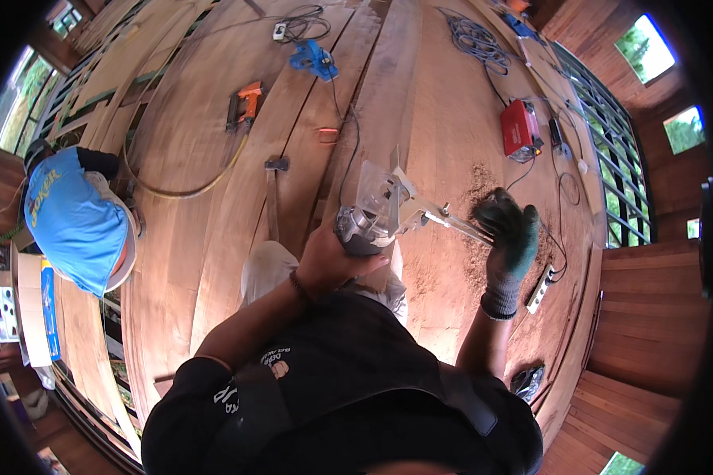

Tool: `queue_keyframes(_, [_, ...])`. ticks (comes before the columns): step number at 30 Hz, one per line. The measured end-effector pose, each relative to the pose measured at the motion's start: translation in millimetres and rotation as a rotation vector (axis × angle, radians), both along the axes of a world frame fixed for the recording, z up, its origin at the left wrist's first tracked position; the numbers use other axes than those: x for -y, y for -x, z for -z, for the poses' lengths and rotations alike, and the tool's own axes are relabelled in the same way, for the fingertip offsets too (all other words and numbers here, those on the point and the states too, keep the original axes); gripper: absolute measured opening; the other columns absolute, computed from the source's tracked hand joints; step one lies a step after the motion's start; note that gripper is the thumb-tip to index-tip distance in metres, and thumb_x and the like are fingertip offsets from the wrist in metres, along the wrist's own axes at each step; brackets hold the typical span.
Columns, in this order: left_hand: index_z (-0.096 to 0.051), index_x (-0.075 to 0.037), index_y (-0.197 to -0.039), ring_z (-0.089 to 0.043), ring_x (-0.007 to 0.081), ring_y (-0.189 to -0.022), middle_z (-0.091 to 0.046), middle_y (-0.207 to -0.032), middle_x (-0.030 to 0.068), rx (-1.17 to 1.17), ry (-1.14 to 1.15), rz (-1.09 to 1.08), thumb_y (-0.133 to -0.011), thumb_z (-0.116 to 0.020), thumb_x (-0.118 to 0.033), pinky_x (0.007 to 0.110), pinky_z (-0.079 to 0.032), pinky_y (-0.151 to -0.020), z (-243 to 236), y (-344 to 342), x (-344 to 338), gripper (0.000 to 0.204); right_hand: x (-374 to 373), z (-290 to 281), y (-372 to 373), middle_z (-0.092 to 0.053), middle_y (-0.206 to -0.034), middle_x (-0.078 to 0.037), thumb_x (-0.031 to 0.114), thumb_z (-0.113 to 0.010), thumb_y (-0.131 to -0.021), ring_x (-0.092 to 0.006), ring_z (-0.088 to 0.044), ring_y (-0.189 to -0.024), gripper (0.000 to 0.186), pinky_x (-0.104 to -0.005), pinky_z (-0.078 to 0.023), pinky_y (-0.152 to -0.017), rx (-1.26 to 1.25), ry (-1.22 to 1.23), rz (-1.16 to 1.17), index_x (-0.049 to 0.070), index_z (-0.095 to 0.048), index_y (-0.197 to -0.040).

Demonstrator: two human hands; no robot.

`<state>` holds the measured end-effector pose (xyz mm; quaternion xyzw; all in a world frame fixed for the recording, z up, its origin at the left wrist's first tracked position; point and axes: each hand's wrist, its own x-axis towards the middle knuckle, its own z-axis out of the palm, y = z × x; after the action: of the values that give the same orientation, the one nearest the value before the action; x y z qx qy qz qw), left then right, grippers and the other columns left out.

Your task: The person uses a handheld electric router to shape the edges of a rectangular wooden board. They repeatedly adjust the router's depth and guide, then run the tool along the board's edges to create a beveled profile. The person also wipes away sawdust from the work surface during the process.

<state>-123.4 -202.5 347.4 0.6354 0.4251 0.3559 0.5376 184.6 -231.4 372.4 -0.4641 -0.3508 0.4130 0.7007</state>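
Observation:
My bare left hand [325, 260] is wrapped around the body of a small trim router [363, 226], silver and dark, held over the floor in front of me. A clear plastic base plate [375, 188] and a metal guide bracket [408, 207] are attached to it. Two thin metal rods run from the bracket toward my right hand [511, 237], which wears a green and grey work glove. Its palm faces up, the thumb stands apart and the fingers are loosely bent. The rod ends meet the glove's edge; whether they touch it cannot be told.
Sawdust [471, 261] lies by my right hand. Ahead are a hammer [275, 170], an orange nail gun [250, 101] on a yellow hose, a blue power tool [313, 60] and a red machine [520, 131]. A power strip [540, 289] lies right; a person in blue [75, 214] bends down at left.

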Motion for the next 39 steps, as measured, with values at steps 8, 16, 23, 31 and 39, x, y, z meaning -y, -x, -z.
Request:
queue_keyframes(8, [-0.069, -0.004, -0.122, -0.073, 0.0206, -0.099, -0.077, -0.109, 0.0104, -0.002, 0.024, -0.058, -0.074, -0.092, -0.027, 0.036, -0.056, -0.089, 9, 6, 1, 0.058, -4, 30, -4, -0.076, -0.107, -0.018, 0.050, -0.043, -0.109, -0.0307, -0.074, -0.100, 0.062, -0.0410, -0.057, -0.089, -0.104, 0.013, 0.187, -0.004, -0.067, -0.127])
queue_keyframes(16, [-0.067, -0.001, -0.124, -0.068, 0.0125, -0.098, -0.072, -0.110, 0.0044, 0.236, 0.201, -0.267, -0.083, -0.083, -0.008, 0.031, -0.056, -0.087, 24, 30, -2, 0.045, 11, 95, 13, -0.077, -0.107, -0.012, 0.045, -0.041, -0.111, -0.0219, -0.073, -0.098, 0.054, -0.0353, -0.054, -0.093, 0.138, 0.412, -0.099, 0.004, -0.068, -0.133])
queue_keyframes(23, [-0.065, -0.001, -0.123, -0.068, 0.0124, -0.096, -0.071, -0.108, 0.0042, 0.289, 0.151, -0.322, -0.081, -0.082, -0.005, 0.031, -0.056, -0.086, 26, 38, 0, 0.045, 18, 182, 23, -0.073, -0.121, -0.013, 0.034, -0.047, -0.110, -0.0222, -0.073, -0.101, 0.046, -0.0328, -0.054, -0.096, 0.553, 0.318, -0.408, 0.002, -0.063, -0.139])
queue_keyframes(31, [-0.070, 0.000, -0.115, -0.071, 0.0172, -0.098, -0.075, -0.107, 0.0080, 0.026, -0.094, -0.223, -0.073, -0.091, -0.013, 0.034, -0.057, -0.087, 27, 41, 5, 0.049, 26, 181, 44, -0.071, -0.126, -0.020, 0.013, -0.047, -0.107, -0.0282, -0.075, -0.102, 0.033, -0.0381, -0.062, -0.090, 0.839, 0.096, -0.470, -0.004, -0.063, -0.131])
queue_keyframes(39, [-0.062, -0.007, -0.125, -0.068, 0.0330, -0.110, -0.070, -0.118, 0.0111, -0.157, -0.534, -0.144, -0.066, -0.093, -0.032, 0.046, -0.049, -0.102, 16, 37, -27, 0.072, 29, 123, 77, -0.074, -0.110, -0.021, 0.033, -0.057, -0.104, -0.0351, -0.074, -0.099, 0.047, -0.0450, -0.060, -0.087, -0.690, 0.395, -0.861, -0.003, -0.061, -0.132])
